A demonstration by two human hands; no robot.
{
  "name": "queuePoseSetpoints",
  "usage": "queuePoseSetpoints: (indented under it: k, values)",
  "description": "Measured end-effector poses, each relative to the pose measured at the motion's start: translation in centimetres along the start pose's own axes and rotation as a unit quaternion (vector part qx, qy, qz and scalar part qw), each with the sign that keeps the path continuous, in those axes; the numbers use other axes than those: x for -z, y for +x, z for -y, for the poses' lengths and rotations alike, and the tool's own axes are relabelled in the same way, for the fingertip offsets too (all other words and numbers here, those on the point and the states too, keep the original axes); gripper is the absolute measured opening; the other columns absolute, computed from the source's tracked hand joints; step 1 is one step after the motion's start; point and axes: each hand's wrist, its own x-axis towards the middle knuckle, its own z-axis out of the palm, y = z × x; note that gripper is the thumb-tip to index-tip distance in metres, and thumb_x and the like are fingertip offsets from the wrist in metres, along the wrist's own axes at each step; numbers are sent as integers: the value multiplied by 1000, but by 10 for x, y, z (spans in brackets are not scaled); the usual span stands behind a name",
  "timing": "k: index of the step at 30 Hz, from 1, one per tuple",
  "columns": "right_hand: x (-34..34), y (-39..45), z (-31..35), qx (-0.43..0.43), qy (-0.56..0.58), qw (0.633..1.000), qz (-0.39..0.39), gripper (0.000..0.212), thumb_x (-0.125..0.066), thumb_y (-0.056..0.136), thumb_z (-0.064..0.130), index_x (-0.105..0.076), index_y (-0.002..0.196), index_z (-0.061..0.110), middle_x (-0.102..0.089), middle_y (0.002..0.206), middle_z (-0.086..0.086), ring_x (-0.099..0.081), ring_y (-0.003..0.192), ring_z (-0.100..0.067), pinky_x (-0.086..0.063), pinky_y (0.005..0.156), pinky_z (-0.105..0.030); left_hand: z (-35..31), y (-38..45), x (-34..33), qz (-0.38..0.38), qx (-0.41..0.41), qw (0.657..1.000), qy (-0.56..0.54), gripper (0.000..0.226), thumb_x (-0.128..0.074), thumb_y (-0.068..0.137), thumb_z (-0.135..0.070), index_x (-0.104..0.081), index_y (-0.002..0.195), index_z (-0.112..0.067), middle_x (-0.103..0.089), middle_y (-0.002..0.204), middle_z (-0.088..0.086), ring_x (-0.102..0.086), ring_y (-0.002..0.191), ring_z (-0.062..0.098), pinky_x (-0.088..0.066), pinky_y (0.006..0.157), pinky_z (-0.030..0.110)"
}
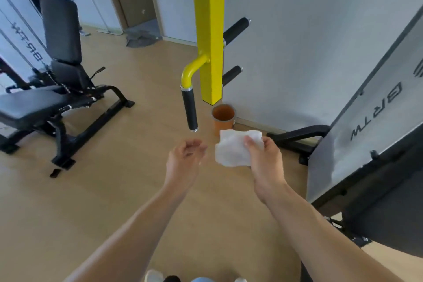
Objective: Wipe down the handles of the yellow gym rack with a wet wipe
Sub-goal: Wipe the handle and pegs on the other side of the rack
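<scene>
The yellow rack post point(209, 30) hangs down the middle of the view. A curved yellow arm on its left ends in a black-gripped handle point(190, 111) that points down. Two more black handles point(235, 30) point(231, 75) stick out to the right of the post. My right hand point(263, 155) pinches a white wet wipe point(235, 147), spread open, just below and right of the hanging handle. My left hand point(184, 160) is beside it, palm up, fingers loosely curled, holding nothing. Neither hand touches a handle.
An orange bin point(223, 119) stands on the wooden floor under the post. A black weight bench point(45, 98) fills the left side. A grey machine panel point(366, 133) with a black base rises on the right. A grey wall is behind the post.
</scene>
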Motion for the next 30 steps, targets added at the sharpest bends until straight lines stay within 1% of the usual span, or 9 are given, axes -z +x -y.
queuePoseSetpoints:
  k: [4,9,11,14,17,21,24,26,30]
  values:
    - [-71,30,22,72,33,992,-98,15,-60,96,35,-67,83,30,-71,84,11,-67,87,-14,-50,71,-29,-18,60,30,-10,-54,998,8,14,-70,91,-28,-70,104,-24,-76,95,-8,-68,79,-4,-54,79,14]
    - [-175,48,24,72,40,993,-81,32,-60,99,34,-66,68,24,-54,51,19,-48,51,0,-39,59,-22,-41,140,69,64,-168,984,18,24,-68,93,-28,-67,116,-23,-73,109,-10,-68,98,0,-54,91,25]
    - [-201,42,15,96,30,992,-81,37,-51,102,38,-64,72,20,-52,58,18,-48,62,-4,-39,64,-24,-53,167,81,130,-197,971,34,33,-68,94,-29,-62,126,-25,-70,116,-13,-66,103,-3,-50,90,15]
    - [-216,34,3,115,101,983,-102,36,-41,100,37,-68,83,20,-66,77,20,-61,81,-2,-45,82,-24,-71,200,85,256,-207,944,17,34,-66,95,-33,-59,128,-33,-71,116,-16,-67,110,5,-49,101,27]
    - [-220,43,3,170,42,980,-97,30,-50,105,15,-67,130,15,-74,118,7,-66,114,-8,-52,90,-20,-91,220,77,323,-214,921,26,26,-65,96,-27,-67,121,-19,-76,105,-14,-70,103,5,-49,94,19]
    - [-222,66,13,121,-73,981,-131,30,-68,90,14,-72,111,36,-70,106,-3,-69,83,-12,-51,57,-13,-106,239,68,362,-227,901,77,18,-75,88,-29,-75,104,-20,-78,93,-8,-73,91,6,-54,84,24]
    - [-215,82,2,156,-202,963,-83,9,-60,92,28,-64,100,31,-68,92,2,-63,82,-16,-49,65,-29,-112,248,67,363,-249,887,137,19,-78,82,-40,-76,99,-31,-76,89,-18,-70,87,-2,-50,76,16]
    - [-215,86,-8,173,-241,954,-48,3,-51,96,32,-53,98,34,-66,80,4,-60,74,-15,-43,63,-29,-114,249,67,364,-271,877,159,15,-78,81,-42,-77,95,-37,-75,87,-23,-68,86,-3,-49,74,15]
    - [-225,92,-2,238,-244,933,-112,14,-48,100,38,-40,99,49,-61,83,8,-61,75,-18,-43,63,-29,-118,251,66,369,-307,858,180,12,-80,79,-42,-77,90,-40,-74,86,-27,-67,88,-8,-47,74,8]
